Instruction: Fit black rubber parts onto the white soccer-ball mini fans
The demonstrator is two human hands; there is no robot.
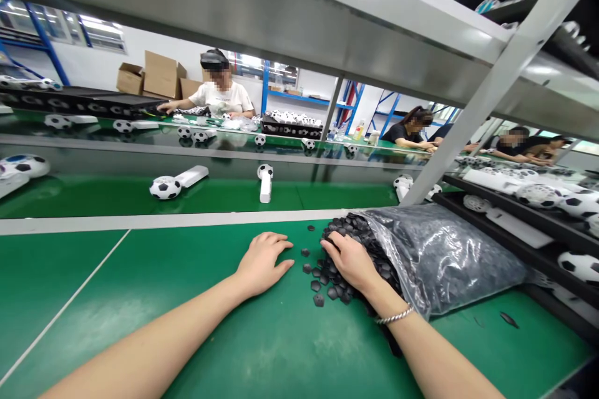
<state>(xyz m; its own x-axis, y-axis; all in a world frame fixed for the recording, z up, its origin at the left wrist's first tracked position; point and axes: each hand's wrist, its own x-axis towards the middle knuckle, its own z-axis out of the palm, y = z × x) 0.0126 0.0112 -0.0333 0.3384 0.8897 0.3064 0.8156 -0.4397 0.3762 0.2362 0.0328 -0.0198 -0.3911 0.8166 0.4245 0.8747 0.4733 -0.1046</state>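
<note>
My left hand (266, 263) is just above or on the green tabletop, fingers apart and curved, with nothing between them. It is to the left of several loose black pentagon pieces (319, 300). My right hand (352, 259) lies over a heap of black pentagon pieces (358, 224) at the mouth of a clear plastic bag (449, 255). Its thumb and forefinger are stretched out on the pieces, and its other fingers are partly hidden. The bag lies on its side, full of dark pieces, which spill onto the table.
Behind a pale rail (187, 221), a green belt (327, 193) carries football-patterned balls with white handles (165, 187). A slanted grey post (486, 81) and black trays (468, 199) stand at the right. A metal beam (281, 37) crosses overhead. A co-worker (224, 96) sits opposite; others sit farther right.
</note>
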